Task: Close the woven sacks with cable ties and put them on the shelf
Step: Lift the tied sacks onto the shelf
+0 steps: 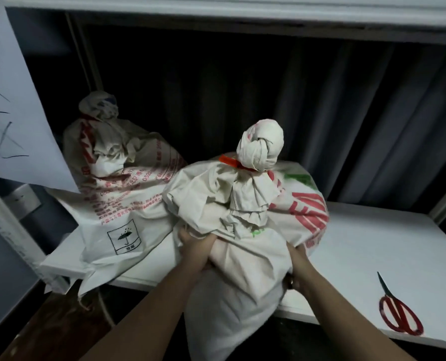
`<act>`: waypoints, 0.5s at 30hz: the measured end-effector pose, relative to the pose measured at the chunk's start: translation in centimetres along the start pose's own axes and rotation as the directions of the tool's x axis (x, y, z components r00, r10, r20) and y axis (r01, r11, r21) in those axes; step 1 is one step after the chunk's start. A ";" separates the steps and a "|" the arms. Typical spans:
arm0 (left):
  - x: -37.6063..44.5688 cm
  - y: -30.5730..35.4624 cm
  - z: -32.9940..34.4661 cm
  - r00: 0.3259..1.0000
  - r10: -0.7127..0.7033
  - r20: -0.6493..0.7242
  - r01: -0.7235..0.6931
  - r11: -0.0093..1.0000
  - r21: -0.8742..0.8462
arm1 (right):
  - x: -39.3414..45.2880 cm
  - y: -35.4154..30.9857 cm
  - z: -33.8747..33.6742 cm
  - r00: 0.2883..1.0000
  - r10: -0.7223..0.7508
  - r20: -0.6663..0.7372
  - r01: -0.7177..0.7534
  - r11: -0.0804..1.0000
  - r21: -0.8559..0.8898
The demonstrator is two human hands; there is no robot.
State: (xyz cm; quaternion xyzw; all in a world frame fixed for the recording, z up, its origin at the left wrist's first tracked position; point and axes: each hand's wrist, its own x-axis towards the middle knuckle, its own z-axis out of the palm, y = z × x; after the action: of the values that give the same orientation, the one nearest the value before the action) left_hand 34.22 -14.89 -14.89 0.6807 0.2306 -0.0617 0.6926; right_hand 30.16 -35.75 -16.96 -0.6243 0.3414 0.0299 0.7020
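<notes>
- sack in front (242, 230), white woven with red and green print, sits partly on the white shelf (373, 243), its lower end hanging over the front edge.
- its neck is bunched and bound by an orange-red cable tie (229, 161), with a knotted ball of fabric above the tie.
- left hand (195, 248) presses into the sack's near left side, its grip clamped on a fold of the fabric.
- right hand (297, 267) holds the sack's right side low down, fingers curled around the cloth; grip closed on the sack.
- second sack (112, 165), also tied at the neck, lies further back on the left of the shelf, touching the front one.
- red-handled scissors (399, 313) lie on the shelf to the right, well apart from both sacks, blades pointing away from the person.
- sheet of paper (16, 100) with scrawled lines hangs at the left edge.
- dark curtain (346, 113) hangs behind the shelf.
</notes>
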 end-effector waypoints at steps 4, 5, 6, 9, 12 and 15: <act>2.1 0.9 1.0 0.991 -0.095 0.098 0.104 0.990 -0.093 | 1.8 -3.7 0.4 0.968 -0.193 0.163 0.192 0.981 0.019; 3.0 0.9 1.3 0.989 -0.099 0.108 0.111 0.988 -0.104 | 2.2 -4.5 0.6 0.965 -0.190 0.181 0.190 0.982 0.020; 3.9 1.0 1.5 0.988 -0.102 0.113 0.116 0.986 -0.120 | 2.6 -5.1 0.9 0.965 -0.180 0.193 0.179 0.984 0.019; 4.7 1.8 1.8 0.993 -0.069 0.093 0.086 0.977 -0.196 | 3.0 -5.8 1.2 0.966 -0.176 0.188 0.169 0.984 0.052; 5.4 1.4 2.0 0.998 -0.057 -0.016 0.051 0.961 -0.273 | 3.2 -4.5 2.0 0.947 -0.322 -0.006 0.316 0.924 0.217; 4.9 1.2 2.1 0.990 -0.080 -0.113 0.053 0.973 -0.225 | 0.8 -2.7 4.0 0.883 -0.376 -0.281 0.399 0.917 0.027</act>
State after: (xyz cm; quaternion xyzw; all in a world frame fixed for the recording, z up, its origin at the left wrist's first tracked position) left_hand 39.55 -15.70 -15.81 0.5938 0.3004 -0.0173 0.7462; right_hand 33.77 -33.05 -15.12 -0.6479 0.3031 -0.2107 0.6663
